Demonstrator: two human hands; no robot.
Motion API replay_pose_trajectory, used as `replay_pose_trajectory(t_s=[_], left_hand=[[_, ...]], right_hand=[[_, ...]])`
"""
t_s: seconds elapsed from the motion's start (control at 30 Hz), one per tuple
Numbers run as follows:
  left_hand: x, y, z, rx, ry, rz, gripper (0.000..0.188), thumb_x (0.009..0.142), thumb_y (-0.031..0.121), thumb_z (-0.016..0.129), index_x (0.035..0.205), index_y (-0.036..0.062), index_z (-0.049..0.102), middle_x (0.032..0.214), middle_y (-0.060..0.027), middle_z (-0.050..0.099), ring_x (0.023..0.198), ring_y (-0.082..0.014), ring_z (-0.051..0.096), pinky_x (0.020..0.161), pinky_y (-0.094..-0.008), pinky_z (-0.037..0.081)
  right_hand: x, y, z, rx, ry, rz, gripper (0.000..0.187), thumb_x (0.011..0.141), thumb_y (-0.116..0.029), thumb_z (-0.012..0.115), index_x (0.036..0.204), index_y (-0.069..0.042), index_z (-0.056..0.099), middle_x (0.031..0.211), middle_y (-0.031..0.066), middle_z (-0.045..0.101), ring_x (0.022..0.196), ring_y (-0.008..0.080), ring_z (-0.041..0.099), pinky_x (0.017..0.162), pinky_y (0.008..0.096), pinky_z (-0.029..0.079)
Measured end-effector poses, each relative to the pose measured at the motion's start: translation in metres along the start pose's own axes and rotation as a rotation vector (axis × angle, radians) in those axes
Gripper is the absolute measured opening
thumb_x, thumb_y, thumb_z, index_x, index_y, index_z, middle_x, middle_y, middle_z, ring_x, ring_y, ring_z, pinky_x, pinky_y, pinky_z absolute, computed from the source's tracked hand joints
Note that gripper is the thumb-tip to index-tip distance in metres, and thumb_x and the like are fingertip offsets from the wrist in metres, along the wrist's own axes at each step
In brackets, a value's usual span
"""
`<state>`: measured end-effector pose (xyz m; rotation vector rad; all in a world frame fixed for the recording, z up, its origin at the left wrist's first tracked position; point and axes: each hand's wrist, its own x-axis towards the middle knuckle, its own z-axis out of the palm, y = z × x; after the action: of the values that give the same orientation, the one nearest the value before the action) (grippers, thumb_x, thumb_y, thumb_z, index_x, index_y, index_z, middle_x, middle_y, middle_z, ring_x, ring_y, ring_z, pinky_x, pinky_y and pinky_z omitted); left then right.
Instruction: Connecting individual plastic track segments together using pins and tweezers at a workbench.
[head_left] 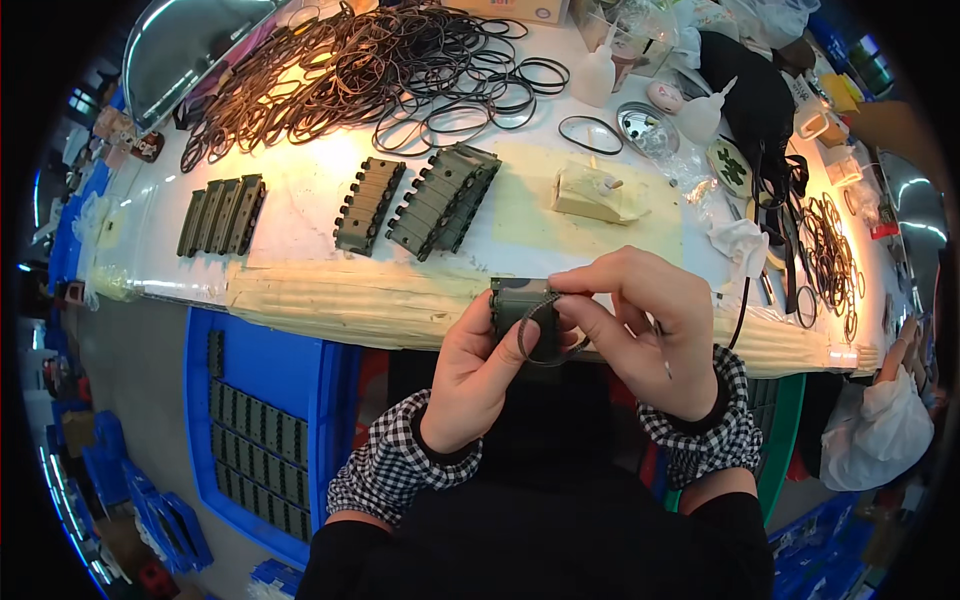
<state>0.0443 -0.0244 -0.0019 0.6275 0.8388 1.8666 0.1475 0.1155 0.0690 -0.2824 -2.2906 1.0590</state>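
Over the table's front edge, my left hand [472, 380] is closed around a dark green ribbed plastic piece [523, 294]. A thin dark band [545, 361] loops beside that piece, and my right hand [645, 330] pinches it between thumb and fingertips. A slim shiny metal tool [662, 350] sticks out from the curled fingers of my right hand; its kind cannot be made out. Farther back on the table lie similar ribbed green pieces: one group [222, 215] at the left, a brown-green one [368, 207] and a pair set at an angle [445, 203].
A large tangle of dark bands [400, 60] covers the table's back left. A small cream block [590, 195] sits on yellowed paper ahead. White squeeze bottles [594, 75] stand behind it. Below left, a blue tray [340, 400] holds rows of green pieces; more bands [832, 250] lie right.
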Motion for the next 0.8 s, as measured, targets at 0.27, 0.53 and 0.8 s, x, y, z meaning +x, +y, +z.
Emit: replay_pose_trajectory(t_s=[0.27, 0.53, 0.8], left_hand=[[-0.001, -0.004, -0.002, 0.016, 0.005, 0.026, 0.029, 0.102, 0.015, 0.047, 0.127, -0.0004, 0.048, 0.112, -0.0134, 0.064, 0.098, -0.0188, 0.066, 0.089, -0.0335, 0.054], [-0.001, -0.004, 0.001, -0.041, 0.026, -0.006, 0.027, 0.103, 0.013, 0.045, 0.126, -0.0004, 0.048, 0.111, -0.0135, 0.064, 0.096, -0.02, 0.066, 0.087, -0.0336, 0.054], [0.001, -0.008, 0.003, 0.116, 0.068, 0.076, 0.026, 0.103, 0.013, 0.044, 0.125, -0.0011, 0.048, 0.109, -0.0121, 0.064, 0.094, -0.0183, 0.066, 0.085, -0.0313, 0.055]], right_hand=[[-0.008, 0.008, 0.006, 0.144, -0.015, 0.261, 0.006, 0.084, -0.006, 0.069, 0.087, -0.001, 0.066, 0.066, 0.0007, 0.063, 0.044, 0.001, 0.038, 0.041, 0.0205, 0.028], [-0.005, 0.01, 0.004, 0.254, -0.048, 0.344, 0.01, 0.085, -0.009, 0.067, 0.085, 0.0, 0.064, 0.064, 0.0024, 0.062, 0.044, 0.0031, 0.04, 0.042, 0.0218, 0.031], [-0.009, 0.014, 0.01, 0.442, -0.068, 0.478, 0.01, 0.089, -0.009, 0.065, 0.088, 0.001, 0.062, 0.07, -0.0026, 0.063, 0.046, -0.0033, 0.037, 0.043, 0.017, 0.027]])
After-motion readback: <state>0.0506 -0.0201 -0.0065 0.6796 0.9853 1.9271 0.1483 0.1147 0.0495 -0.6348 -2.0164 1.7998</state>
